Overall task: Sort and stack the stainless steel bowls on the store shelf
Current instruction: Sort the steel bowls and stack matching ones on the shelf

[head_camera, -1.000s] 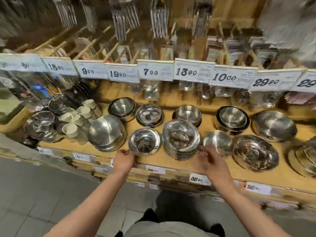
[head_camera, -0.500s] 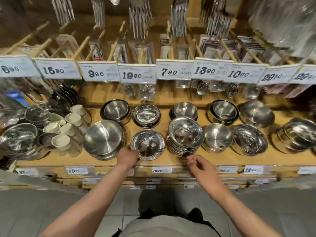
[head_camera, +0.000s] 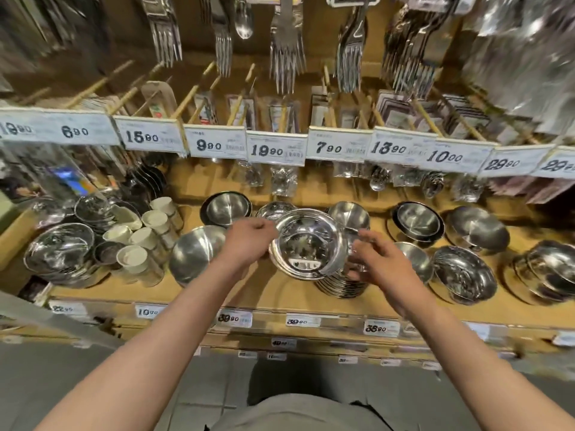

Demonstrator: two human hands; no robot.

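Observation:
My left hand grips the left rim of a shallow steel bowl and holds it off the shelf, tilted toward me. The bowl hangs above a stack of similar shallow bowls at the shelf's front. My right hand curls its fingers at the bowl's right rim, just over the stack. Behind them stand deeper steel bowls: one with a dark rim, one behind the stack, and another dark-rimmed one. A large overturned bowl lies left of my left hand.
More steel bowls and tilted stacks fill the right of the wooden shelf. White cups and shiny bowls crowd the left. Price tags and hanging forks sit above.
My left hand has lifted the shallow bowl from its spot on the shelf and carried it right, over the stack. My right hand rose from the shelf's front edge to the bowl's right side.

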